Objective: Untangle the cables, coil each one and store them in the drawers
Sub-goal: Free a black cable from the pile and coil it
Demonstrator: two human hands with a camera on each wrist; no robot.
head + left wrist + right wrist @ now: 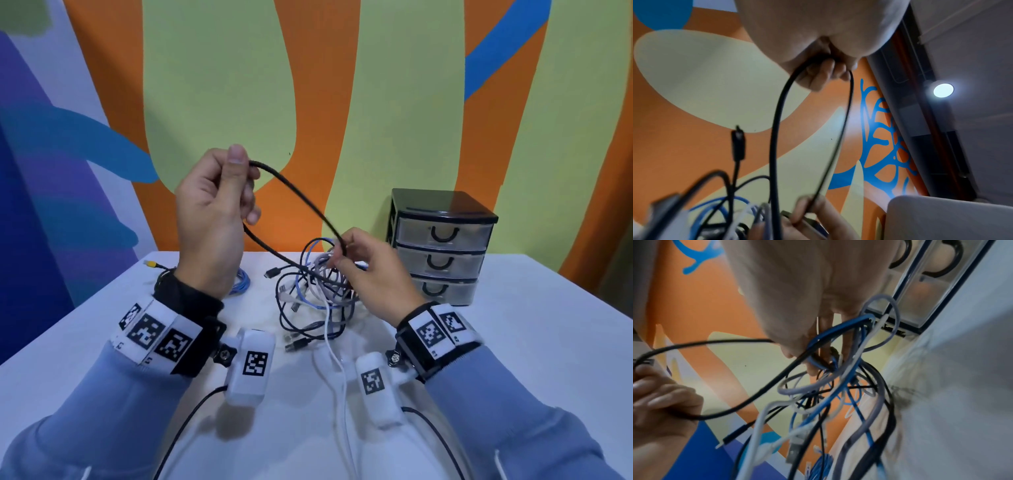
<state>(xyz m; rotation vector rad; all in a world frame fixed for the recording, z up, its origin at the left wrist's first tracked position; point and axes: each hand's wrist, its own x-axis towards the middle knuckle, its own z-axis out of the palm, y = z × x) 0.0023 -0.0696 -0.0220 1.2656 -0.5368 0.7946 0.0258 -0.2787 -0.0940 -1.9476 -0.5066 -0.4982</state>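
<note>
A thick black cable arcs in the air between both hands. My left hand is raised and grips a loop of it, the cable hanging down from the curled fingers. My right hand pinches the same cable lower down, just above the tangle of black, blue, grey and white cables on the white table. In the right wrist view blue and grey cables hang around that hand's fingers. The small drawer unit with three shut drawers stands at the back right.
A coiled blue cable and a black cable with a yellow plug lie behind my left wrist. A white cable runs toward the table's front edge. The painted wall rises right behind the table.
</note>
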